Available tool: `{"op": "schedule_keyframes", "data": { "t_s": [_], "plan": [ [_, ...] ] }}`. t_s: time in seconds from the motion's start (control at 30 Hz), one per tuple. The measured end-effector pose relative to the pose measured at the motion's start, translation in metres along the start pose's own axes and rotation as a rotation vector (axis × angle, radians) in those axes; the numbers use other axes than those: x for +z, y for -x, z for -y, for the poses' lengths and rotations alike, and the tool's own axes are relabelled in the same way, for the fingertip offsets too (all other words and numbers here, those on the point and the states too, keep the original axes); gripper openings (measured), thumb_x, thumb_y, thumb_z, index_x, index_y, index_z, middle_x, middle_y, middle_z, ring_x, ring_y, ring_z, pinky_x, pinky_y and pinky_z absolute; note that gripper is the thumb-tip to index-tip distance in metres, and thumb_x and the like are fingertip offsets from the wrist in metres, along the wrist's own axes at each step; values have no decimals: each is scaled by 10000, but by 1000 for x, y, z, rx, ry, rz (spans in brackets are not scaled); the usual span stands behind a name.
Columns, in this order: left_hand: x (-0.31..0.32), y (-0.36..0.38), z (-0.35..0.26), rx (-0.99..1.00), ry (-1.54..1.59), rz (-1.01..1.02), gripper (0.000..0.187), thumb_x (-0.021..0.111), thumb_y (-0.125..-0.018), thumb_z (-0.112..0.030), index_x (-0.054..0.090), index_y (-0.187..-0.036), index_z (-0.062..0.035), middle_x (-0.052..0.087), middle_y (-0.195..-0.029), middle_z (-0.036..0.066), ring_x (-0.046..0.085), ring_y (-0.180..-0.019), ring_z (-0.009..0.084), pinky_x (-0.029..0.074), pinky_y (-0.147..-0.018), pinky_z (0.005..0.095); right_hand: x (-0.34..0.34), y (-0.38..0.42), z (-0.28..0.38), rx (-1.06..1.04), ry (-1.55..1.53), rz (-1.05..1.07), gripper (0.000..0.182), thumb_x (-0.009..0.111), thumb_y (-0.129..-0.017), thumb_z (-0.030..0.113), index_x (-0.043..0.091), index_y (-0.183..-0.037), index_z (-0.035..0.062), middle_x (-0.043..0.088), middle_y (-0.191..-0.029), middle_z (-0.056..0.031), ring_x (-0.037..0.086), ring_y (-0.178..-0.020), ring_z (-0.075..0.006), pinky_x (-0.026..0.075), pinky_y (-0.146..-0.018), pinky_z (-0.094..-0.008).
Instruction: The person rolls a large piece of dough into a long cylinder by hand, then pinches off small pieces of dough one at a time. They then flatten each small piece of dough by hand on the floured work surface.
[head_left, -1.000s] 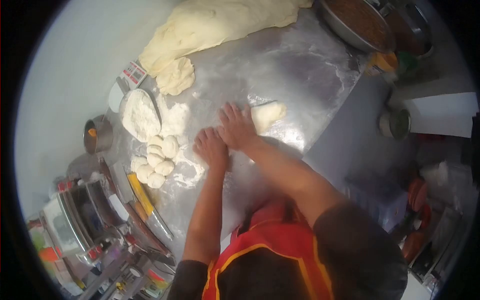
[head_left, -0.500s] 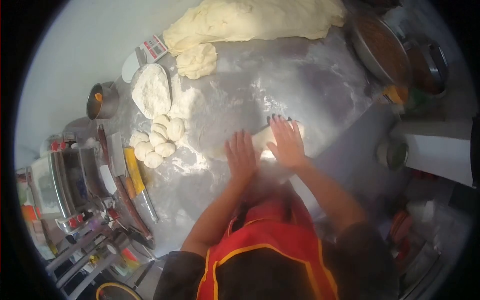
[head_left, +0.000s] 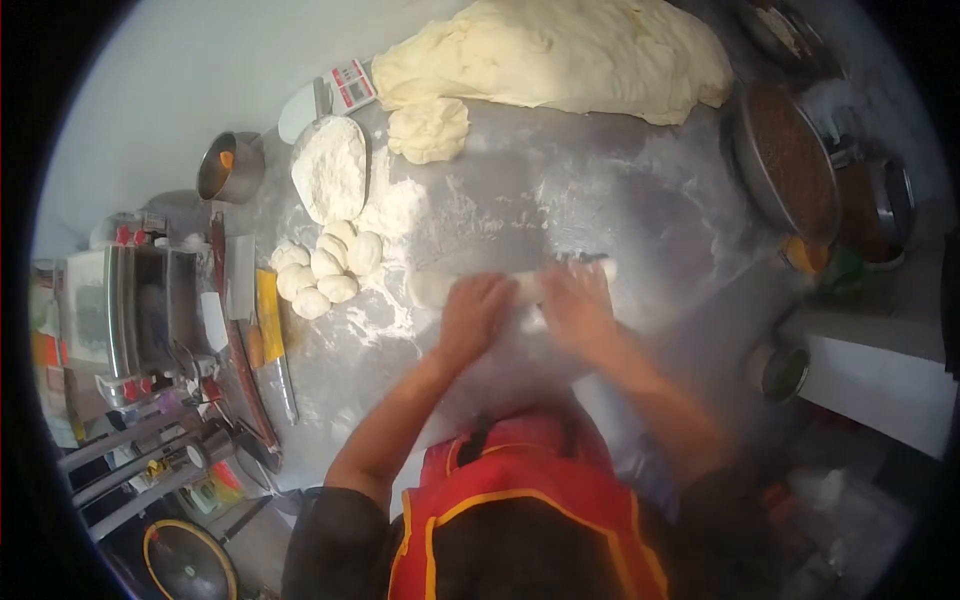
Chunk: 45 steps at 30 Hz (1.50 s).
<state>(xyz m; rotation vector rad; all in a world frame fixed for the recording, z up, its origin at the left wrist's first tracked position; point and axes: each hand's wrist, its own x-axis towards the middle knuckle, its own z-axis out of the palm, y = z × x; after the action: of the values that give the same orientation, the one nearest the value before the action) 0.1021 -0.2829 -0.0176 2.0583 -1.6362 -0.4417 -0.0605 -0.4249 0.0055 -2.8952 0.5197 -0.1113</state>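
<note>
On the floured metal worktop (head_left: 480, 370) lies a long dough roll (head_left: 432, 289), running left to right in front of my body. My left hand (head_left: 479, 308) is closed over its middle, fingers curled down onto it. Just beside it my right hand (head_left: 577, 305) is curled over the right part of the roll, somewhat blurred by motion. The stretch of roll under both hands is hidden, while its left end and right tip (head_left: 608, 270) show. To the left sits a cluster of several small dough balls (head_left: 327, 262).
A scoop of flour (head_left: 331, 170) lies beyond the balls, near a small scale (head_left: 352, 87). A dough lump (head_left: 429, 130) rests before a large dough mass (head_left: 560, 55). At left are a yellow-handled knife (head_left: 267, 302) and metal pot (head_left: 230, 168); a brown-filled bowl (head_left: 790, 160) stands right.
My hands have gone from flat with fingers outstretched to curled over the dough roll. The view has shifted, so the worktop things appear a little further right.
</note>
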Motion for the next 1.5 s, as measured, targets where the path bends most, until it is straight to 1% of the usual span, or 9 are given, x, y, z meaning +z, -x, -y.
{"op": "schedule_keyframes", "data": {
  "t_s": [0.17, 0.53, 0.63, 0.87, 1.17, 1.27, 1.37, 1.43, 1.5],
  "plan": [
    [49, 32, -35, -135, -176, -129, 508, 530, -881, -203, 453, -1358, -47, 485, -1382, 162, 421, -1308, 328, 306, -1058, 522, 26, 24, 49, 104, -86, -6, 525, 519, -891, 308, 470, -1333, 29, 436, -1375, -229, 331, -1343, -410, 197, -1081, -641],
    [19, -88, 18, -357, -375, -382, 487, 490, -924, -300, 475, -1349, -61, 423, -1436, 170, 312, -1389, 329, 210, -1103, 591, 42, -108, -8, 170, 72, -216, 527, 455, -945, 357, 420, -1400, 95, 416, -1431, -173, 266, -1389, -366, 170, -1059, -687],
    [0, -35, 23, -369, -365, -226, 481, 500, -929, -331, 487, -1348, -96, 439, -1419, 161, 334, -1368, 329, 198, -1109, 588, 28, -61, 13, -13, -52, 127, 515, 490, -933, 330, 428, -1394, 109, 432, -1410, -172, 296, -1364, -377, 178, -1034, -708],
    [24, 92, -8, -332, -319, -189, 517, 524, -926, -343, 453, -1383, -112, 472, -1362, 162, 405, -1293, 345, 241, -1102, 554, 22, 5, 63, -68, -130, 31, 587, 566, -875, 277, 419, -1392, 40, 440, -1396, -196, 362, -1318, -397, 175, -1086, -638],
    [-23, -23, 71, -492, -350, -424, 500, 470, -946, -351, 467, -1360, -71, 399, -1449, 177, 336, -1369, 337, 232, -1111, 543, 57, -159, 38, 84, -68, -43, 642, 472, -935, 449, 387, -1414, 29, 358, -1473, -187, 255, -1386, -408, 139, -1107, -629],
    [-38, -39, 87, -336, -421, -567, 470, 456, -953, -355, 502, -1318, -63, 463, -1398, 171, 397, -1325, 331, 250, -1111, 517, 58, -172, 41, 234, -30, -112, 613, 468, -943, 444, 413, -1401, 41, 401, -1444, -169, 281, -1357, -428, 164, -1098, -622],
    [-41, -12, 72, -293, 72, -165, 437, 475, -940, -323, 526, -1285, -61, 526, -1337, 157, 453, -1270, 328, 273, -1108, 488, 40, -128, 47, 112, 31, 128, 572, 495, -931, 406, 447, -1383, 58, 457, -1382, -152, 367, -1277, -429, 199, -1085, -615],
    [-45, 18, 41, -280, 6, -16, 426, 490, -921, -279, 530, -1274, -43, 560, -1289, 163, 480, -1229, 350, 286, -1106, 469, 39, -69, 54, -62, 111, 21, 564, 540, -902, 365, 464, -1372, 62, 487, -1331, -152, 421, -1227, -397, 203, -1085, -612],
    [8, 46, 26, -335, 5, -7, 447, 495, -906, -254, 516, -1286, -20, 524, -1333, 181, 440, -1277, 356, 272, -1114, 480, 11, -27, 62, -11, -79, 290, 572, 573, -880, 323, 455, -1373, 60, 469, -1365, -155, 413, -1267, -373, 205, -1089, -604]
  ]
}}
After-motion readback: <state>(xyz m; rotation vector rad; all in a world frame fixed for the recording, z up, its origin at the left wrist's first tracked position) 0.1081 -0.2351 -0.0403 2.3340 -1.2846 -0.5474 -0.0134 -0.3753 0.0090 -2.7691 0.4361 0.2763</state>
